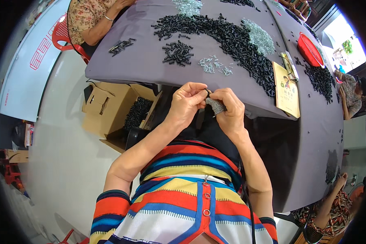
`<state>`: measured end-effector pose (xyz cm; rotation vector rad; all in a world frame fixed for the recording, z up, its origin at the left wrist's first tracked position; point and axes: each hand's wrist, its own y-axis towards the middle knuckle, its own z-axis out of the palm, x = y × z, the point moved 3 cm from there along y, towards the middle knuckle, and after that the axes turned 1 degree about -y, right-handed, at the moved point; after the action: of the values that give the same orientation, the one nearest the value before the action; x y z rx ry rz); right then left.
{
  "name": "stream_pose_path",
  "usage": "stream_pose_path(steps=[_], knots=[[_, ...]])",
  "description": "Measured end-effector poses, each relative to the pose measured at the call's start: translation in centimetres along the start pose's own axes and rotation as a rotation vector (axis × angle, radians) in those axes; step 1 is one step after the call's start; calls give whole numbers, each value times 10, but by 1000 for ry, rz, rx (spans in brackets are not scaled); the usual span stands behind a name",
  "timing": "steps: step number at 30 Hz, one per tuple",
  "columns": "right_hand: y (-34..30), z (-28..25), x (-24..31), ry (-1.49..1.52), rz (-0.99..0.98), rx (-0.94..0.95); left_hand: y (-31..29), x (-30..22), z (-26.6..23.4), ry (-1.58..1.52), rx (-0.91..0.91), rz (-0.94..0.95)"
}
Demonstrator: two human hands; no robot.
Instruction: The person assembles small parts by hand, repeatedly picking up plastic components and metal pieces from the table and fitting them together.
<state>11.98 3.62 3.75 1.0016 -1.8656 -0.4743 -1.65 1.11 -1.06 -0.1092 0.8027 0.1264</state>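
The left hand (186,101) and right hand (227,106) are meeting near the worktop (130,65) edge, pinching a small black piece (208,92) and a grey bundle (216,106). Far behind, a big black pile (236,38) is lying. A cardboard box (107,106) is sitting left.

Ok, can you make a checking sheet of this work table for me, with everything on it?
Surface: grey cloth table, mostly covered.
Job's things: small black piece pinched by left hand; grey bundle in right hand; both held close together.
Clutter: black tube heap, small black pile, clear bits, yellow booklet, red basket.
Fingers: both hands' curled shut.
Cables: nothing seen.
Surroundings: cardboard box, red chair, other people seated.
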Motion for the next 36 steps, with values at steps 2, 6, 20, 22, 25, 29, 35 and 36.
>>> stream_pose_path(steps=[2, 6, 20, 22, 25, 29, 35, 36], knots=[[1, 0, -2, 42, 52, 13, 4, 3, -5, -87, 35, -69], [2, 0, -11, 248, 263, 80, 7, 1, -2, -140, 72, -111], [-5, 3, -26, 404, 367, 272, 2, 16, -8, -184, 176, -354], [-5, 4, -26, 329, 334, 266, 2, 16, -5, -183, 165, -358], [-5, 5, -26, 286, 276, 212, 0, 13, -3, -202, 157, -371], [-5, 6, -24, 279, 292, 185, -2, 12, 1, -221, 113, -391], [-6, 9, -23, 335, 328, 155, 0, 16, -4, -288, 154, -433], [-6, 9, -23, 341, 349, 145, 0, 16, -4, -288, 155, -433]])
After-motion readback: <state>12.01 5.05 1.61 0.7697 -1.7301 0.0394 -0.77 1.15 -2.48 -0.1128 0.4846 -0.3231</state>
